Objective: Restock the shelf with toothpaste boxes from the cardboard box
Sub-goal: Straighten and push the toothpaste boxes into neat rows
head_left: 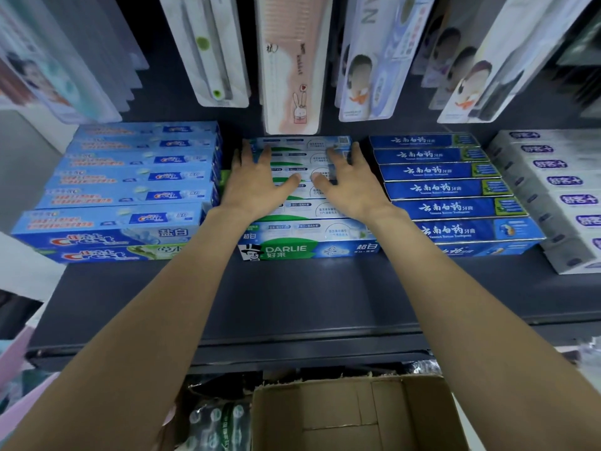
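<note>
A row of Darlie toothpaste boxes (309, 237), white, green and blue, fills the middle of the dark shelf (292, 297). My left hand (255, 182) lies flat on top of the row's left side, fingers straight and spread. My right hand (349, 183) lies flat on the row's right side in the same way. Neither hand holds a box. The open cardboard box (354, 415) stands below the shelf's front edge, and the part of its inside that shows is bare brown cardboard.
Light blue Crest boxes (130, 193) are stacked left of the Darlie row. Dark blue boxes (452, 190) and white boxes (553, 196) lie to its right. Carded toothbrushes (214, 50) and a pink comb pack (292, 63) hang above. Plastic-wrapped goods (218, 424) lie left of the cardboard box.
</note>
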{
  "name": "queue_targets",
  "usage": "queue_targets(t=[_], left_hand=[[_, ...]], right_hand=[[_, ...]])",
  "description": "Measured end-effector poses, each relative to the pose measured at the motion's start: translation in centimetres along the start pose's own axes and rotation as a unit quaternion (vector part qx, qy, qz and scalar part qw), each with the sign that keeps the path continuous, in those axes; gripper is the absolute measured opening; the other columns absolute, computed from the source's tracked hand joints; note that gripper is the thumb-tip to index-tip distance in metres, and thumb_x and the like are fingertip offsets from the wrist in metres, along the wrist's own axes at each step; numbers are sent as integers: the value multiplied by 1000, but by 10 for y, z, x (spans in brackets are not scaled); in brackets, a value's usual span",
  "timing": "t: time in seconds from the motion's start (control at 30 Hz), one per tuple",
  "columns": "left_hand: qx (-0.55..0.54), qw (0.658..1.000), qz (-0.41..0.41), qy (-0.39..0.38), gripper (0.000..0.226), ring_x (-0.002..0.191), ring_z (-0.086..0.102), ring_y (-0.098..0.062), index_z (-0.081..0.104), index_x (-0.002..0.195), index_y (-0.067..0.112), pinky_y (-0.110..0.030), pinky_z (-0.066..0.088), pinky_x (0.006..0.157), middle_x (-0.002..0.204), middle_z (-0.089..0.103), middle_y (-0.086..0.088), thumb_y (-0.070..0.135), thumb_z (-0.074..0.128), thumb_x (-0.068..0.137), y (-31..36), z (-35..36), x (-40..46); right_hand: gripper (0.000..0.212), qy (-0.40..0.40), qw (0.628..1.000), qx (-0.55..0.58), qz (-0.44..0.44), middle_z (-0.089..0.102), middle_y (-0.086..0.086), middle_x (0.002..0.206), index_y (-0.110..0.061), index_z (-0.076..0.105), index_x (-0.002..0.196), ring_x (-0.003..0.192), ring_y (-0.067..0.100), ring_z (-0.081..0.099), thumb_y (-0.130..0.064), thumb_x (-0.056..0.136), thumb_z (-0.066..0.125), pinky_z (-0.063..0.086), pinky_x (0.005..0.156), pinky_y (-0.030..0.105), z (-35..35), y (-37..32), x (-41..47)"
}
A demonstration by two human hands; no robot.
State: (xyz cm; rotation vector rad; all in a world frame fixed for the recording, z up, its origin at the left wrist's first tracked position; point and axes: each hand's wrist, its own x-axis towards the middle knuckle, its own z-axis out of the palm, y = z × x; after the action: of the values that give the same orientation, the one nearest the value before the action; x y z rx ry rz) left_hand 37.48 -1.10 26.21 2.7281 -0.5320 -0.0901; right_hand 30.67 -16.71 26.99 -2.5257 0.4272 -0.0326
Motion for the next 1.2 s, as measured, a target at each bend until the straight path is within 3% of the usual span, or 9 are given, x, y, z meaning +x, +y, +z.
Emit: queue_targets(t=[0.27, 0.47, 0.57, 0.7, 0.77, 0.9, 1.0, 1.2], left_hand=[[14, 1000, -4, 14, 85, 140, 12, -41, 22, 148, 18, -44, 16, 113, 156, 10, -19, 65, 49, 82, -2, 1, 3], [29, 1000, -1, 4, 85, 142, 5, -41, 19, 149, 15, -44, 9, 115, 156, 6, -21, 65, 44, 85, 1, 0, 0], [58, 998, 20, 26, 76, 143, 0, -42, 22, 148, 12, -44, 3, 116, 156, 6, -22, 59, 39, 91, 7, -6, -10], [-12, 993, 74, 89, 57, 142, 15, -35, 38, 142, 12, -43, 14, 117, 154, 24, -15, 47, 39, 96, 10, -14, -53], [-33, 991, 96, 92, 57, 142, 19, -32, 39, 142, 14, -41, 15, 116, 153, 28, -11, 46, 42, 95, 6, -12, -86], [1, 995, 90, 47, 63, 145, 5, -28, 27, 147, 23, -43, 9, 117, 158, 12, -6, 52, 42, 92, -6, 2, -120], [-6, 996, 90, 28, 68, 145, -5, -28, 21, 149, 26, -43, 6, 117, 159, 3, -6, 51, 47, 91, -12, 6, -120], [-34, 997, 71, 25, 75, 145, -5, -32, 24, 148, 25, -43, 5, 116, 159, 2, -9, 53, 55, 86, -17, 5, -115]], right_hand=[[65, -2, 1000, -22, -8, -4, 15, 159, -25, 24, 149, 145, 29, 12, -49, 92, 46, 18, 116, 35, 0, 1, 1], [61, -25, 1000, -7, -14, -11, 13, 158, -22, 20, 150, 147, 26, 2, -43, 97, 41, 14, 119, 36, -9, -4, -9], [54, 17, 999, 16, -22, 3, 13, 159, -19, 24, 149, 144, 29, 18, -30, 99, 40, 26, 111, 34, -20, -1, -39], [50, 108, 992, -38, -49, 30, 13, 152, -9, 37, 143, 137, 28, 33, -19, 95, 46, 34, 105, 36, -17, 9, -109], [50, 113, 987, -98, -63, 33, 20, 150, -2, 36, 142, 139, 33, 29, -21, 96, 46, 23, 114, 37, -6, 7, -128], [63, 55, 983, -175, -29, 6, 22, 157, -3, 13, 150, 146, 32, 2, -36, 100, 33, 3, 120, 38, 16, 1, -132], [65, 61, 986, -156, -23, 3, 24, 156, -1, 11, 149, 146, 33, 0, -35, 100, 36, 3, 120, 38, 23, -4, -130], [61, 59, 998, -19, -11, 5, 14, 159, -8, 25, 148, 147, 25, 1, -34, 97, 46, 13, 117, 34, 20, -8, -126]])
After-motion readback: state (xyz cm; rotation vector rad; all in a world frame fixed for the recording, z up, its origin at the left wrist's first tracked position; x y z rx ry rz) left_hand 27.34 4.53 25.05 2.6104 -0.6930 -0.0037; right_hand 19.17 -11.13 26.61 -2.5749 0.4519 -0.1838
